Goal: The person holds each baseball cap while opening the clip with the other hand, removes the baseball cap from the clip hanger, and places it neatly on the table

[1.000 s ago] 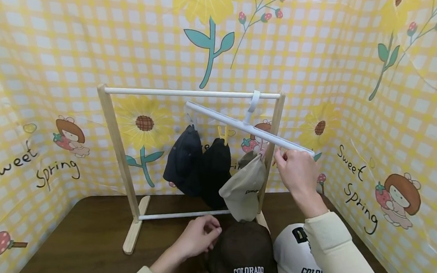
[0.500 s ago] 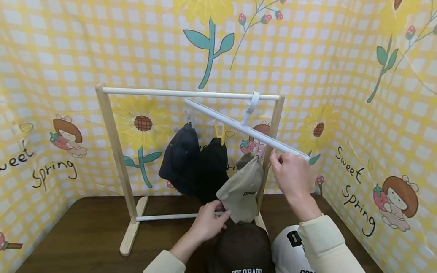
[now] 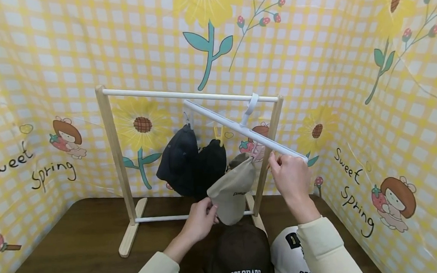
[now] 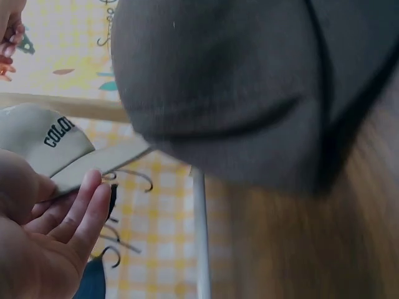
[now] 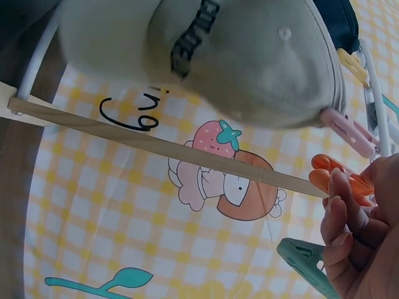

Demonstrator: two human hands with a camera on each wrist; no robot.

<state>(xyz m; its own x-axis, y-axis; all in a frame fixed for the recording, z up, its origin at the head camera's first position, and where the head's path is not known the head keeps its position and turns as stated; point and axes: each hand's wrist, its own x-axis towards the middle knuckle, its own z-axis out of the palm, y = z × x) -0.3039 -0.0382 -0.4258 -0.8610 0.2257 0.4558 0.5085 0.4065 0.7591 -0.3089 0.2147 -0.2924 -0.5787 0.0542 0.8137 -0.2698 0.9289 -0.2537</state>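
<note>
My left hand (image 3: 199, 219) pinches the brim of a beige cap (image 3: 233, 192), between thumb and fingers in the left wrist view. A pink clothespin (image 5: 349, 132) holds that cap under a white hanger (image 3: 238, 125), hooked on the rack's top bar and slanting down to the right. At the hanger's low end, my right hand (image 3: 291, 175) pinches an orange clothespin (image 5: 321, 168). A green clothespin (image 5: 305, 265) sits beside those fingers. Farther left along the hanger hang a navy cap (image 3: 179, 159) and a black cap (image 3: 212, 165), the latter from a yellow clothespin (image 3: 219, 135).
The wooden rack (image 3: 116, 146) stands on a dark brown table (image 3: 79, 228). In front of it lie a brown cap (image 3: 243, 248) lettered COLORADO and a white cap (image 3: 286, 251), partly behind my right sleeve. Yellow checked cloth (image 3: 134, 33) covers the walls around.
My left hand has risen from beside the brown cap and taken hold of the beige cap's brim, which has swung left. My right hand has shifted slightly left and down with the hanger's end.
</note>
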